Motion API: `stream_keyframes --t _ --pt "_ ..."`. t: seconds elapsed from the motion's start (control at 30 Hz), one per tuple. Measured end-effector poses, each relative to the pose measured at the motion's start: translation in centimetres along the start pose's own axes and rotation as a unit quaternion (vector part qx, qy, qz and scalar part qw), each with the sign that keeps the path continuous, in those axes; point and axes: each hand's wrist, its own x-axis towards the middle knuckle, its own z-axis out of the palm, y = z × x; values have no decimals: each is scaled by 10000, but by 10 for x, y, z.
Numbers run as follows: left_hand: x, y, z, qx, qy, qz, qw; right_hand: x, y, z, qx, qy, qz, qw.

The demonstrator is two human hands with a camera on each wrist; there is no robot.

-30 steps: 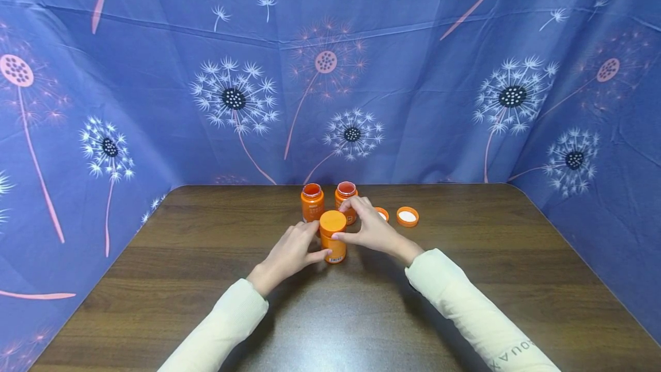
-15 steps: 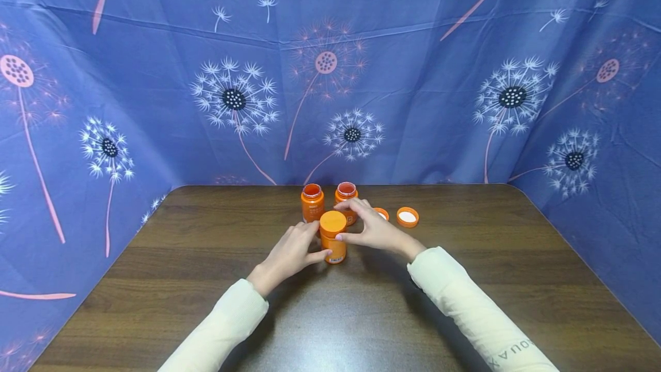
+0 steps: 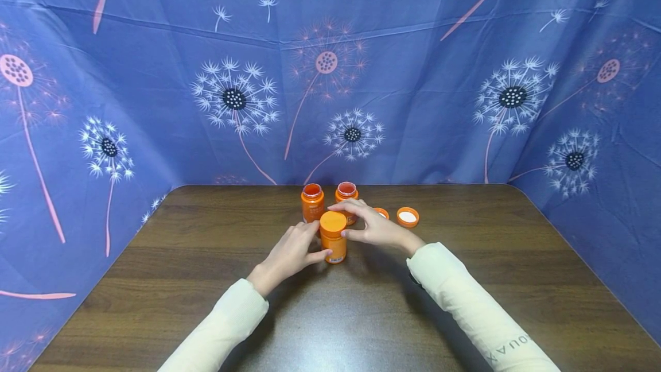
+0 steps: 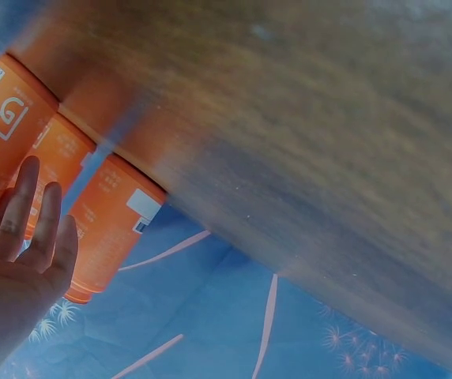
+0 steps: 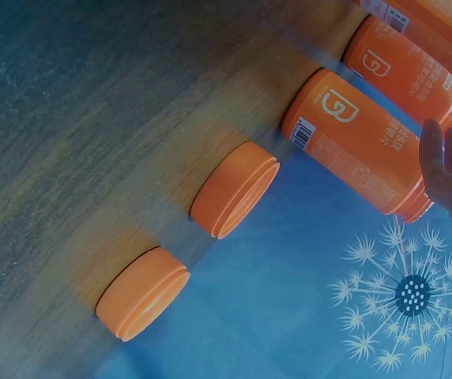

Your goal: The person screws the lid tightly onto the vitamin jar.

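Observation:
An orange bottle stands upright on the table with its orange lid on top. My left hand holds the body from the left, thumb across the front and fingers on the far left side. Over on the right, my right hand pinches the lid, its thumb at the near right edge and its fingers round the back. In the left wrist view, the bottle is partly cut off beside my left fingers. The right wrist view shows only some right fingers; the lid there is out of sight.
Behind stand two uncapped orange bottles, one at left and one at right, partly covered by my right hand. Two loose orange lids lie white side up, one fully visible, the other partly hidden. Patterned blue cloth hangs behind the table.
My right hand has turned round the lid: the fingers have shifted left along its back, the thumb to the right. The left hand and the bottle stay in place.

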Motion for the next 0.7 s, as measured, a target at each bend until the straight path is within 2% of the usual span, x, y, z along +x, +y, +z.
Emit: stream_keyframes --t 0.2,0.37,0.7 --pt "0 -1 1 -136 -16 -18 9999 0 1 0 -58 33 65 10000" --pt "0 -1 1 -65 3 -9 10000 0 1 1 -12 169 189 9997" --pt "0 -1 1 -88 -16 -50 9999 2 1 9 -135 705 548 9959"
